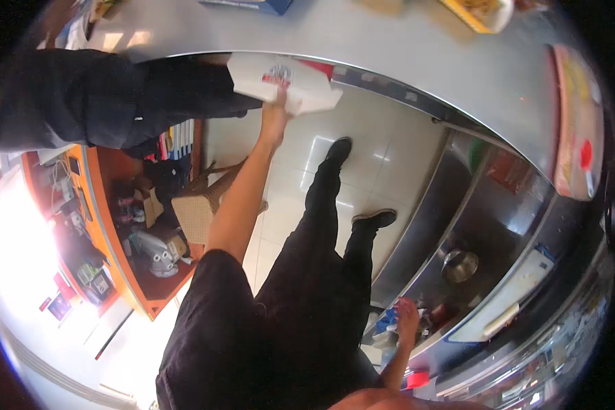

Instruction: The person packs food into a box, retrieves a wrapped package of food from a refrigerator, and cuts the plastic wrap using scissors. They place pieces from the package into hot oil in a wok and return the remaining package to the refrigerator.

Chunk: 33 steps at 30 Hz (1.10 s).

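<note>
My left hand [275, 121], at the end of an outstretched arm, grips the near edge of a white cardboard box [311, 96] with angled corners. A dark emblem and a red band are printed on its top. The box is held level with the edge of the steel counter [403, 48], beside another person in black clothing [82, 102]. Low on the right, my right hand [407, 320] hangs with its fingers loosely bent and nothing visible in it. Behind it in this view is a shelf with small items.
A wicker chair [197, 208] stands left, by an orange wooden cabinet [133, 263] with loose goods. On the right are steel shelves with a metal bowl [460, 265]. A tray of food [482, 14] and a pink packet [575, 123] lie on the counter. Pale floor tiles [369, 160] run between.
</note>
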Tool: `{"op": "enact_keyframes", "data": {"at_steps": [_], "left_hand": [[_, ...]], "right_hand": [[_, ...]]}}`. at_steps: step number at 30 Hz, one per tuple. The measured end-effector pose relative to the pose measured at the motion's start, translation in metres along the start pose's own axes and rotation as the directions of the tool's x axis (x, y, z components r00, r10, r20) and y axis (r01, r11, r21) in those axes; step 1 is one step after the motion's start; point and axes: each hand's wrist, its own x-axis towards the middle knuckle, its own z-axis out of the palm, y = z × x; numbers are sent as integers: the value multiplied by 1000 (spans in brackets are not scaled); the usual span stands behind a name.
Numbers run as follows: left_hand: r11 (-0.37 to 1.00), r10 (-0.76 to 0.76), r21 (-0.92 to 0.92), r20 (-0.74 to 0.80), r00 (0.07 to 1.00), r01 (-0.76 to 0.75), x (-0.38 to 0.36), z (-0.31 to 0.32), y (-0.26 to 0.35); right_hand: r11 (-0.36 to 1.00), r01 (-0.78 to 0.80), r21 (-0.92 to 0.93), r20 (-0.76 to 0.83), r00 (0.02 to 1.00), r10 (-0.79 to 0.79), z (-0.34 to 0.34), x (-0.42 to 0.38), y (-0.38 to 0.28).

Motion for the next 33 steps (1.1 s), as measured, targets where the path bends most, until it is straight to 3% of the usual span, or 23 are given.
{"op": "enact_keyframes", "data": {"at_steps": [2,5,7,8,9,11,13,16,17,19,20,21,23,25,27,29,31,33], "left_hand": [[999,-51,-13,43,998,51,-46,-2,1],[986,-165,21,150,975,163,-119,8,21],[969,-246,77,207,947,235,-171,27,35],[958,-284,112,236,929,265,-200,44,51],[944,-324,149,260,909,294,-231,60,67],[895,-445,204,368,816,396,-275,84,102],[862,-507,263,493,707,434,-309,121,117],[860,-483,206,624,615,467,-359,158,137],[854,-475,186,661,581,486,-371,170,144],[906,-372,184,778,506,382,-395,189,153],[938,-292,158,841,456,310,-411,198,169],[963,-211,122,895,393,240,-422,206,183],[965,102,45,847,522,-260,-425,197,208],[722,436,147,662,610,-676,-437,189,230],[715,498,118,606,620,-689,-438,186,227],[724,402,135,714,573,-676,-448,188,209],[783,300,61,834,462,-619,-452,196,184],[757,306,32,865,397,-653,-454,205,166]], "right_hand": [[997,58,-48,-33,998,-59,-4,-1,17],[985,145,-93,-77,985,-152,4,-15,-12],[898,363,-250,-128,907,-402,7,-13,-24],[900,405,-162,-121,897,-425,7,-22,-51],[771,604,-200,-151,759,-634,7,-18,-59],[789,614,3,-152,780,-606,8,-58,-146],[601,797,58,-245,595,-765,-4,-48,-156],[437,897,71,-359,431,-828,-17,-27,-158],[404,907,-119,-444,315,-839,-25,-29,-161],[444,817,368,-453,574,-682,-48,-40,-147],[406,851,334,-494,525,-694,-61,-35,-133],[409,791,456,-454,602,-657,-78,-51,-131],[289,833,471,-509,524,-682,-101,-55,-116],[278,794,540,-508,571,-645,-120,-83,-108],[251,791,558,-522,570,-635,-136,-101,-105],[217,816,535,-545,530,-650,-146,-110,-105],[182,823,539,-502,487,-714,-157,-137,-118],[140,861,489,-500,409,-763,-163,-138,-122]]}}
